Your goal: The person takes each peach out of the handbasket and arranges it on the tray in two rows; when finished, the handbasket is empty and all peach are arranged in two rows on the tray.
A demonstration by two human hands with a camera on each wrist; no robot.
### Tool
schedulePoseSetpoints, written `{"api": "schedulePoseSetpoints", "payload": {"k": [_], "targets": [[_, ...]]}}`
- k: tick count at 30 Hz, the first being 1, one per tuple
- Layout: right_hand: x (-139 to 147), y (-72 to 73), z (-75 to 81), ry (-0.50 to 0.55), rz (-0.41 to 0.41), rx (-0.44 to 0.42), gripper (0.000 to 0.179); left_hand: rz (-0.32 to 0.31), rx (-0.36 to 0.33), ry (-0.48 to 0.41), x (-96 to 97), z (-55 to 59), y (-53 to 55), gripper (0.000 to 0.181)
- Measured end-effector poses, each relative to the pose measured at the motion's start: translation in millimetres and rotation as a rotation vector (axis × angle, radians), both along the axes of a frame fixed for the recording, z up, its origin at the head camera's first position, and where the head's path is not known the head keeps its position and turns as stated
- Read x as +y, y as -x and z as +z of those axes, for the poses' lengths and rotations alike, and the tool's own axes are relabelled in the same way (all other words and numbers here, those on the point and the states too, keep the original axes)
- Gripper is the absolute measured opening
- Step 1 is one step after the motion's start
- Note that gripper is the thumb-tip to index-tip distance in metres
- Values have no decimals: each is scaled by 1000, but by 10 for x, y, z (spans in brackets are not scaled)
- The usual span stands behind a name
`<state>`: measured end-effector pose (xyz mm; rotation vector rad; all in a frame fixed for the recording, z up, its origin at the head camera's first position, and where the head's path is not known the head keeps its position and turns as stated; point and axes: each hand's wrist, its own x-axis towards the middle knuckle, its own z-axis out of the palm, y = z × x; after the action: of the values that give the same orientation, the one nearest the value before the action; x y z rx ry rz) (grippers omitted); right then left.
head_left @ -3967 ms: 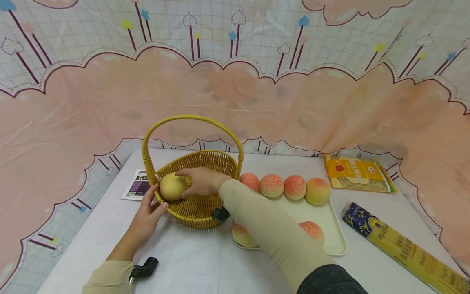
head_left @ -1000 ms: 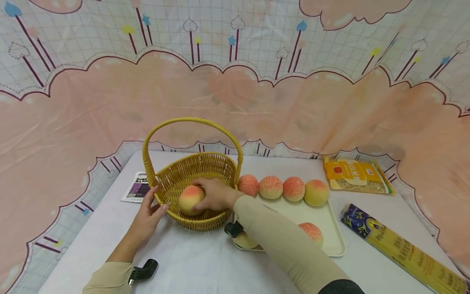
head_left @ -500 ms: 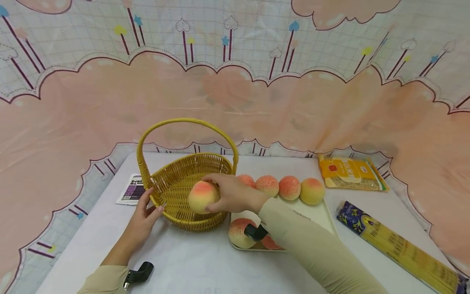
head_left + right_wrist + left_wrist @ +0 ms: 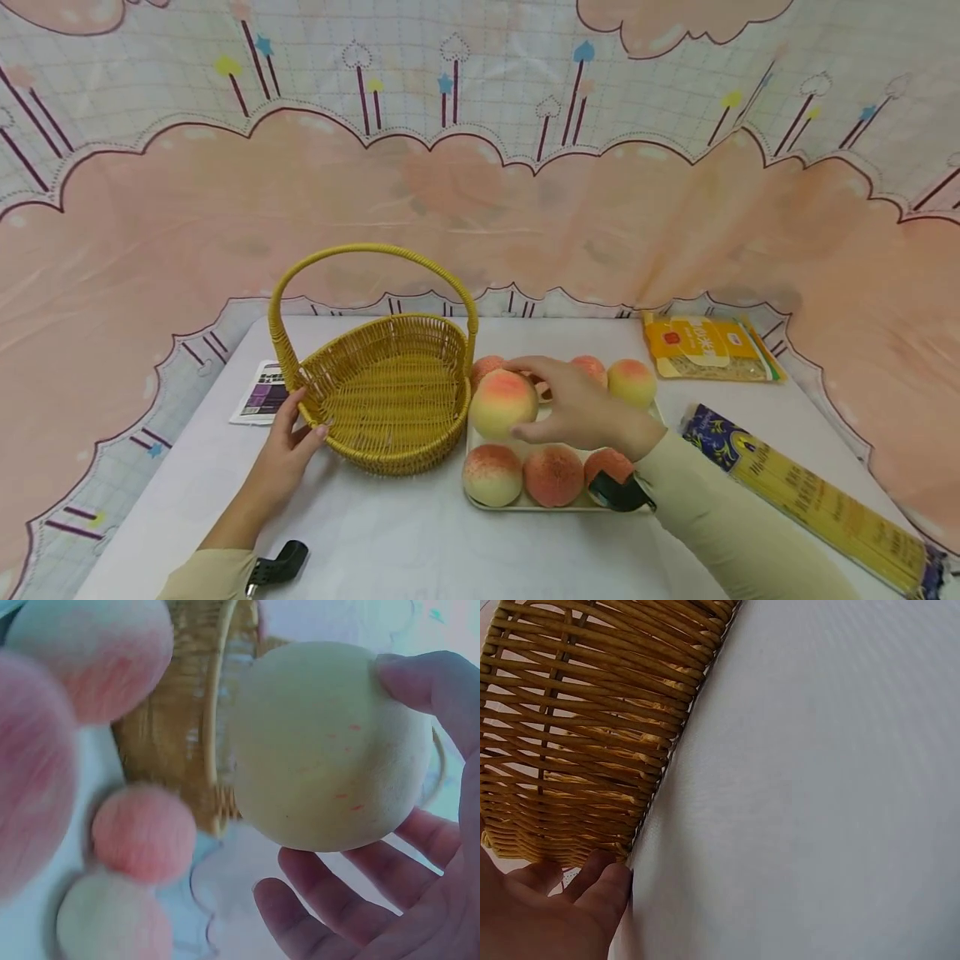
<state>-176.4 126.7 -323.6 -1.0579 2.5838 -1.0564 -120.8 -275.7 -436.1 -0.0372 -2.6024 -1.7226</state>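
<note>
My left hand (image 4: 276,467) holds the near left rim of a yellow wicker basket (image 4: 397,461) with a tall arched handle, and nothing lies inside it. In the left wrist view its fingers (image 4: 604,889) are against the woven side of the basket. My right hand (image 4: 581,412) grips a yellow peach with a red blush (image 4: 501,406), thumb on one side and fingers on the other. This peach is over the left part of a cream tray (image 4: 555,509), just right of the basket. Several other peaches (image 4: 552,475) sit on the tray in a back and a front row, partly hidden by my right hand.
An orange bag of grain (image 4: 708,348) lies at the back right. Right of the tray, a long yellow and blue pack of noodles (image 4: 810,500) lies at a slant. A flat white and purple packet (image 4: 262,396) is behind the basket's left side. A patterned cloth backdrop (image 4: 450,217) hangs behind the table.
My right hand has carried the blushed peach from inside the basket rightward to over the tray. Earlier that hand was at a peach in the basket's left side. My left hand still holds the rim.
</note>
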Motion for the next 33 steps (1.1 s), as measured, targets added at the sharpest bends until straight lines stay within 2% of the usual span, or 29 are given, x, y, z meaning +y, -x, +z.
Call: {"api": "schedulePoseSetpoints", "payload": {"k": [7, 19, 26, 33], "targets": [[543, -105, -78, 19, -149, 25, 70, 11, -30, -4, 5, 21, -10, 76], [1313, -347, -277, -9, -418, 95, 70, 0, -11, -5, -1, 3, -1, 76], [1614, -426, -465, -3, -493, 55, 70, 2, -1, 2, -6, -11, -6, 75], [1777, -495, -622, -26, -540, 17, 72, 3, 9, 5, 3, -9, -8, 74]]}}
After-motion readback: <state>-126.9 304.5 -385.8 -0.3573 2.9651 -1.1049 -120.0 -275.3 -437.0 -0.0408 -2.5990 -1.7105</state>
